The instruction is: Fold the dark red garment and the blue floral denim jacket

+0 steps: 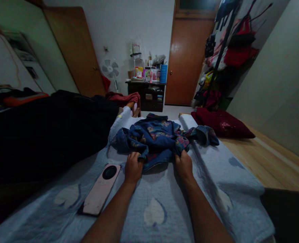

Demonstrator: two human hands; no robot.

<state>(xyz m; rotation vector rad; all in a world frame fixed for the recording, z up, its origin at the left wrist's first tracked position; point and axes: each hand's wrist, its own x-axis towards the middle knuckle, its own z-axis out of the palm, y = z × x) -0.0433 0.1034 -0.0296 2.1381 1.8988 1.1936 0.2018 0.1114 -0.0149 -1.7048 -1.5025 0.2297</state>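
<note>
A dark blue denim jacket (159, 135) with a colourful floral pattern lies spread on the light blue bed cover (174, 206), its collar at the far end. My left hand (134, 168) is closed on the near left part of the jacket. On the near right part, my right hand (184, 166) grips the cloth in the same way. One sleeve reaches out to the right, while the other lies bunched at the left. Beside my left forearm rests a pink smartphone (100, 192), its round camera facing up.
Dark cloth (50, 135) is heaped on the left. At the right lies a dark red cushion (222, 124) on the wooden boards (266, 155). Farther off stand a fan (110, 69), a dark cabinet (145, 96) and a rack with hanging bags (240, 50).
</note>
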